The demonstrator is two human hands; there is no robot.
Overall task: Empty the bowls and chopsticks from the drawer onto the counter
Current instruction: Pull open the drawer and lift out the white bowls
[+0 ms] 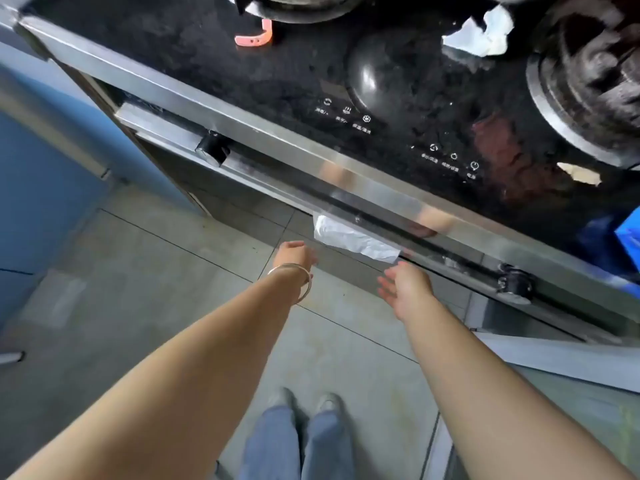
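Note:
A steel-fronted drawer [346,261] sits closed below the black glass stove top [242,71]; no bowls or chopsticks are visible. My left hand [294,254], with a thin bangle at the wrist, reaches toward the drawer front with its fingers curled under and partly hidden. To its right, my right hand [405,289] is spread with the palm up just below the stove's front strip. Both hands hold nothing. A white cloth [353,240] hangs from the stove's front edge between and above the hands.
Two black knobs [212,148] [516,282] stick out of the stove front. A gas burner [588,84], crumpled white paper [481,32] and an orange clip [256,36] lie on the stove top. A blue cabinet [38,174] stands left. Grey tiled floor and my feet lie below.

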